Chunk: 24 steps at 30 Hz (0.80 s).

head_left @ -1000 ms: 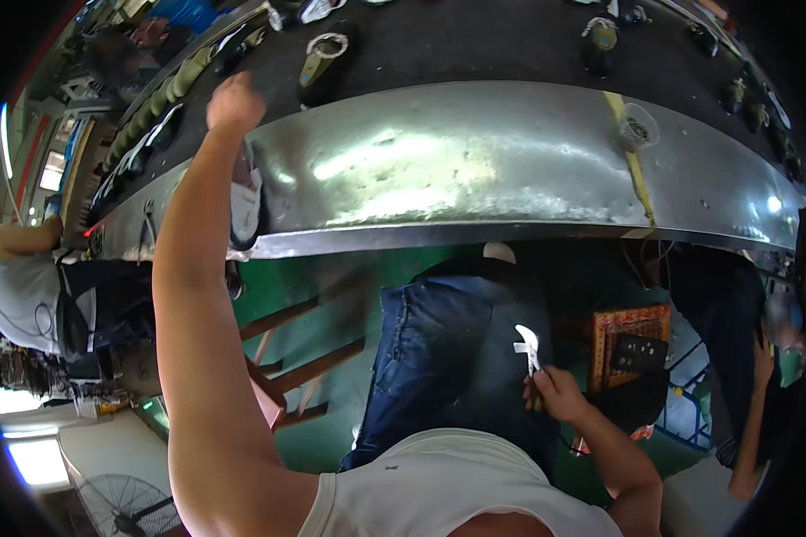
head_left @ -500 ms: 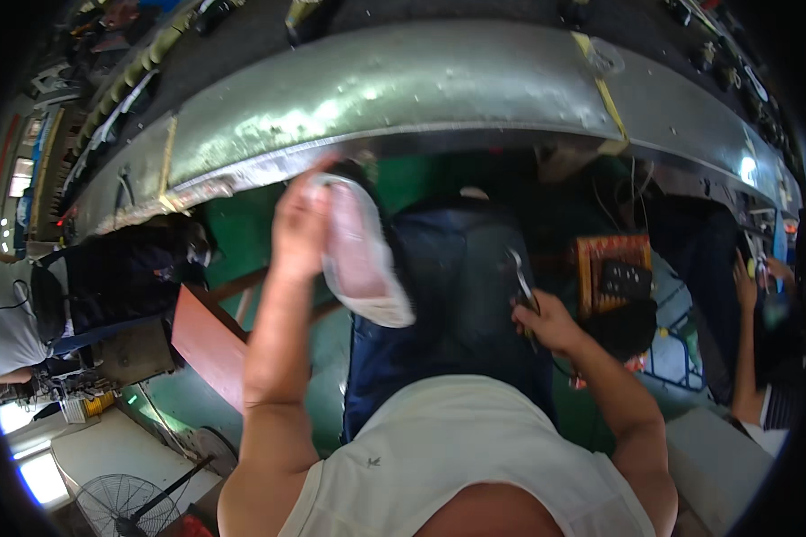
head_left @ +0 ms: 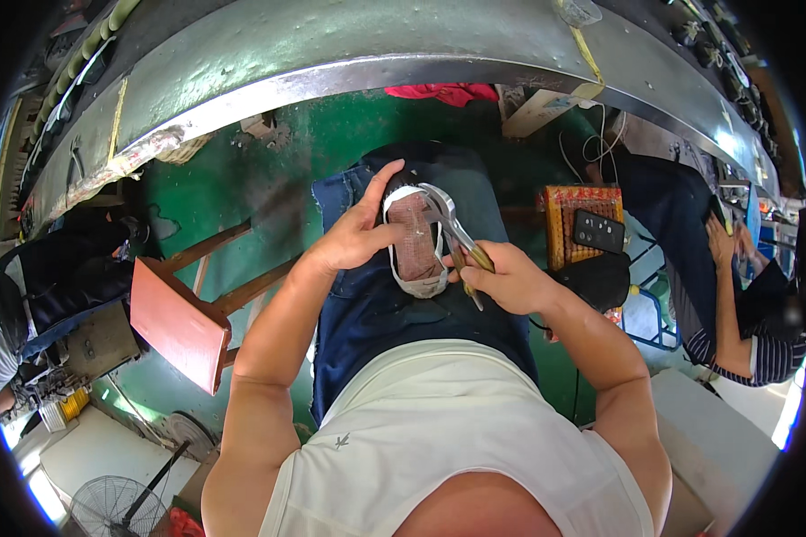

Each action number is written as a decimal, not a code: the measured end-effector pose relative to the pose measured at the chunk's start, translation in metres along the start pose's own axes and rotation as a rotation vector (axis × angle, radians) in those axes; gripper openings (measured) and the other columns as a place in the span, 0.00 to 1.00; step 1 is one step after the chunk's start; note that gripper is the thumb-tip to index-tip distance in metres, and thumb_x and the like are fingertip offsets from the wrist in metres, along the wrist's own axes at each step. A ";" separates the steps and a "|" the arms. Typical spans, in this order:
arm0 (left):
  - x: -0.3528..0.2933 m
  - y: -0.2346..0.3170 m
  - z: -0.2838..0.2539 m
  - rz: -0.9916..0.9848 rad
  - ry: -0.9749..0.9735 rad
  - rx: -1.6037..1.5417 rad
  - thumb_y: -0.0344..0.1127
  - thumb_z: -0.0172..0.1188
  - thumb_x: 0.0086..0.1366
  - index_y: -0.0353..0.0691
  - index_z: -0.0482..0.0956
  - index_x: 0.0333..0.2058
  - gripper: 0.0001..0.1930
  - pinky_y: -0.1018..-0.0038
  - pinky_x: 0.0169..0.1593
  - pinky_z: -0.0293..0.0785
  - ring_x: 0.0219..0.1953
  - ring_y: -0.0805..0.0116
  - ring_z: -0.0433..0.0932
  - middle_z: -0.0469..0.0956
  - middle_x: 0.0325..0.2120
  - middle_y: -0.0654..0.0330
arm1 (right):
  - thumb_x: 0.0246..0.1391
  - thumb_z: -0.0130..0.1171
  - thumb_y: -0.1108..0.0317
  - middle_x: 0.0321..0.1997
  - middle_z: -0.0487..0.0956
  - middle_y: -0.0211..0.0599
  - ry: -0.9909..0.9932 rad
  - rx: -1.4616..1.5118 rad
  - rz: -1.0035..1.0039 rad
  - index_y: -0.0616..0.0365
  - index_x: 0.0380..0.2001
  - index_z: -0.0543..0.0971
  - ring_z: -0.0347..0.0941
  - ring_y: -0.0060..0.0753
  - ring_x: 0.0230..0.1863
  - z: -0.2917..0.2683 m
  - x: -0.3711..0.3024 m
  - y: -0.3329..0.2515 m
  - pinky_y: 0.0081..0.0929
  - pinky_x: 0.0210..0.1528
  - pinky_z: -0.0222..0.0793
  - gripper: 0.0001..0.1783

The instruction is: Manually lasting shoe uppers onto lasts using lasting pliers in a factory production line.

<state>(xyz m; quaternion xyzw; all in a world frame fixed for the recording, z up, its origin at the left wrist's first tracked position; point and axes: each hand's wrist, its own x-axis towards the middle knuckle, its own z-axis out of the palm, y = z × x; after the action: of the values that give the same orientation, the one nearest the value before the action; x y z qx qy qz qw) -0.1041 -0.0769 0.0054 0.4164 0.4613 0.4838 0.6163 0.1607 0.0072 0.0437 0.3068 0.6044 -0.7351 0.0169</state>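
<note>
A shoe upper on a last [head_left: 414, 251] rests sole-up on my thighs, its reddish-brown underside framed by a whitish turned-in edge. My left hand [head_left: 354, 237] holds it from the left side, the thumb over the underside and a finger stretched along the far end. In my right hand [head_left: 510, 279] are lasting pincers [head_left: 455, 231], fingers wrapped round the handles. The curved metal jaws lie against the upper's right-hand edge near its far end. I cannot tell whether the jaws pinch the edge.
A long metal bench [head_left: 331, 63] runs across the front. To my left stands a reddish stool [head_left: 184, 318]; to my right, a woven seat [head_left: 569, 224] bears a dark remote-like object [head_left: 598, 231]. A co-worker's arm [head_left: 730, 291] is at far right. A fan [head_left: 116, 510] stands lower left.
My left hand has brought the shoe upper down and right onto my lap. My right hand has moved left, bringing the pincers against the upper's edge. The head view has shifted.
</note>
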 end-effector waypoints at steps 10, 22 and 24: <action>0.026 -0.030 -0.004 -0.011 0.220 0.206 0.37 0.57 0.74 0.45 0.60 0.69 0.29 0.71 0.60 0.70 0.53 0.69 0.75 0.78 0.51 0.59 | 0.67 0.56 0.64 0.28 0.80 0.34 0.059 -0.376 0.078 0.64 0.45 0.76 0.79 0.29 0.28 -0.023 0.033 0.002 0.32 0.32 0.74 0.13; 0.043 -0.026 0.001 -0.059 0.136 -0.217 0.29 0.53 0.74 0.48 0.60 0.70 0.28 0.76 0.59 0.69 0.53 0.76 0.73 0.76 0.52 0.63 | 0.67 0.56 0.60 0.32 0.80 0.41 -0.071 0.083 0.068 0.66 0.49 0.75 0.79 0.40 0.33 -0.036 0.030 0.016 0.38 0.34 0.75 0.18; 0.048 -0.022 0.011 -0.047 0.157 -0.106 0.29 0.51 0.75 0.48 0.62 0.68 0.25 0.76 0.58 0.69 0.52 0.75 0.72 0.76 0.51 0.62 | 0.68 0.56 0.61 0.34 0.79 0.37 -0.171 0.472 0.090 0.65 0.50 0.75 0.78 0.35 0.33 -0.035 0.017 0.002 0.35 0.32 0.75 0.18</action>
<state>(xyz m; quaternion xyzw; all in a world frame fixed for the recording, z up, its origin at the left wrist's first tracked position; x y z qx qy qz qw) -0.0840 -0.0349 -0.0207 0.3332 0.4914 0.5242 0.6105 0.1629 0.0444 0.0310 0.2656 0.3980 -0.8777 0.0286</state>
